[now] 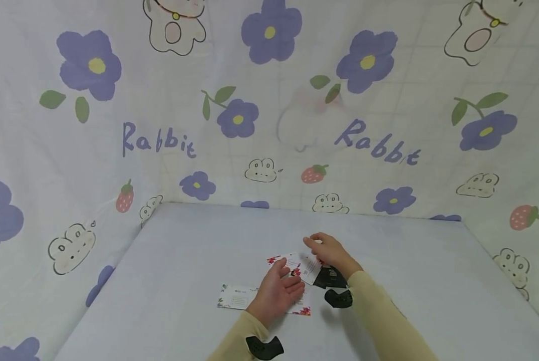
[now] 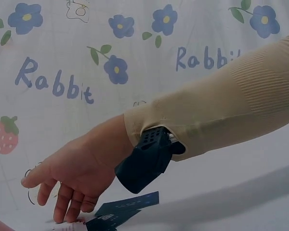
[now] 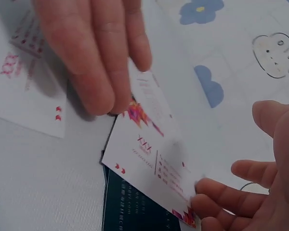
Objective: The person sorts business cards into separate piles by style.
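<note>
Two white cards (image 3: 139,156) read "XXX" — cloth (image 1: 233,155), "Rabbit"

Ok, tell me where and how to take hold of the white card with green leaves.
Best pinch the white card with green leaves at its left end, thumb and finger on opposite faces, coming from the left. That end shows uncovered, while the left hand hides its right part. It looks thin and flat on the table, so its edge may need lifting first.

The patterned backdrop (image 1: 269,140) reads "Rabbit" twice in purple letters. A white, red-flowered card (image 3: 151,156) bears "XXX" in red; its finer print is too small to read. On the dark card (image 3: 135,209) beneath it, ".com" can be made out.
</note>
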Available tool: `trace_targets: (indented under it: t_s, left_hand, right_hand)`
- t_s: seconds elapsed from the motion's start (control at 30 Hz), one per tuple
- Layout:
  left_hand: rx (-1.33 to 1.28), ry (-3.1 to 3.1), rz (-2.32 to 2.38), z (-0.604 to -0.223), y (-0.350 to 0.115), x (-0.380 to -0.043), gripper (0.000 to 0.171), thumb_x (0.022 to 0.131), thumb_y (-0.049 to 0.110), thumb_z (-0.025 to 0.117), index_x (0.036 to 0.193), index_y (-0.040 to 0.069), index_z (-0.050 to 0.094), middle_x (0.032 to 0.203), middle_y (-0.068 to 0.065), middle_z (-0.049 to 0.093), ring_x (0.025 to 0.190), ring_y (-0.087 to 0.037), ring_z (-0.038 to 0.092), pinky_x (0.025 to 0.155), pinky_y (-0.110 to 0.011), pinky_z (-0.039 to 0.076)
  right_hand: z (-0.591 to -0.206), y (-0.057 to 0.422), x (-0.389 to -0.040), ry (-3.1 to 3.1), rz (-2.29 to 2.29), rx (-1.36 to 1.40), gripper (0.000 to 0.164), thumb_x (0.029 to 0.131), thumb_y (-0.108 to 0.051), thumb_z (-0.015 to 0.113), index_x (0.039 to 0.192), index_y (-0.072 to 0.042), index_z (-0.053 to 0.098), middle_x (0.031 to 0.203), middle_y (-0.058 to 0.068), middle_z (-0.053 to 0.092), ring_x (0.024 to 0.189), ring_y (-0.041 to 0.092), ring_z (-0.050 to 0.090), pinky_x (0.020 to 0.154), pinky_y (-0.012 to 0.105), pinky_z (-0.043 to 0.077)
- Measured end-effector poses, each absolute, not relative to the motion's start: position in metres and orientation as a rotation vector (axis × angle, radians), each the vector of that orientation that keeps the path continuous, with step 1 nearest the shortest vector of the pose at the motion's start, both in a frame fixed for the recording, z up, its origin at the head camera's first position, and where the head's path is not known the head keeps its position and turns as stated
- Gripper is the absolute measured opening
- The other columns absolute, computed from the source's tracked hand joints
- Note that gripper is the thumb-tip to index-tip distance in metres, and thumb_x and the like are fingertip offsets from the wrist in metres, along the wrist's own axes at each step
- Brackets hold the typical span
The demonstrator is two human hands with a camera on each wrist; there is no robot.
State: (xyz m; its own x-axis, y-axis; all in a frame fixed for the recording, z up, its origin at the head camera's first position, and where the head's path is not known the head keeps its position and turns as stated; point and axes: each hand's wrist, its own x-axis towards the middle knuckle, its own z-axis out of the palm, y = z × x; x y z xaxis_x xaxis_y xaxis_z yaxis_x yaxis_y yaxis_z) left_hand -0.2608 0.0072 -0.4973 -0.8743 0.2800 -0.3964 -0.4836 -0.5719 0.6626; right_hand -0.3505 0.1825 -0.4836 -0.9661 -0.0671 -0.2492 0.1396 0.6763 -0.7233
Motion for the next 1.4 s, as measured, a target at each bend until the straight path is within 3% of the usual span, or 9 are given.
trace_targets:
  t_s: [0.13,0.4,0.6,0.9,1.13,1.4]
  left_hand:
    - [-0.370,1.112,2.447,-0.499,0.009,-0.261,0.080,0.106,0.041,0.043,0.156,-0.012,0.011,0.157,-0.044,0.024,0.149,-0.055,0.028,0.124,-0.056,0.027]
    - [-0.372,1.101,2.457,-0.499,0.011,-0.261,0.082,0.105,0.042,0.044,0.156,-0.013,0.009,0.157,-0.045,0.023,0.149,-0.055,0.028,0.124,-0.056,0.028]
    - [-0.373,1.072,2.470,-0.499,0.011,-0.262,0.085,0.105,0.043,0.046,0.156,-0.013,0.008,0.156,-0.046,0.022,0.149,-0.056,0.027,0.124,-0.057,0.027]
    - [-0.394,1.021,2.453,-0.500,0.013,-0.260,0.087,0.103,0.046,0.046,0.157,-0.011,0.009,0.157,-0.043,0.025,0.149,-0.052,0.030,0.125,-0.055,0.028]
    - [-0.354,1.067,2.455,-0.495,0.008,-0.262,0.085,0.104,0.047,0.043,0.158,-0.009,0.008,0.159,-0.040,0.026,0.150,-0.051,0.029,0.126,-0.055,0.026]
    - [-0.312,1.169,2.444,-0.496,-0.002,-0.264,0.082,0.105,0.044,0.042,0.158,-0.008,0.009,0.160,-0.039,0.026,0.150,-0.052,0.029,0.125,-0.056,0.026]
  right_hand:
    - [-0.485,0.182,-0.351,2.710,-1.088,0.070,0.065,0.103,-0.055,0.047,0.144,-0.004,0.050,0.122,0.019,0.070,0.100,0.025,0.064,0.088,0.042,0.056]
    - [-0.488,0.187,-0.352,2.710,-1.100,0.165,0.064,0.104,-0.053,0.047,0.143,-0.002,0.051,0.115,0.020,0.070,0.084,0.023,0.062,0.079,0.037,0.053]
    - [-0.485,0.186,-0.353,2.689,-1.060,0.149,0.070,0.104,-0.056,0.042,0.146,0.000,0.048,0.120,0.021,0.069,0.100,0.027,0.063,0.095,0.048,0.052]
    - [-0.486,0.186,-0.352,2.695,-1.009,0.153,0.076,0.104,-0.059,0.039,0.145,0.004,0.048,0.117,0.021,0.067,0.102,0.029,0.062,0.098,0.051,0.051]
    - [-0.483,0.189,-0.353,2.698,-1.068,0.178,0.077,0.104,-0.058,0.038,0.146,0.007,0.046,0.120,0.024,0.067,0.102,0.029,0.064,0.088,0.045,0.058]
    - [-0.480,0.185,-0.348,2.719,-1.161,0.245,0.079,0.104,-0.060,0.036,0.149,0.005,0.042,0.132,0.027,0.063,0.113,0.034,0.065,0.102,0.053,0.051]
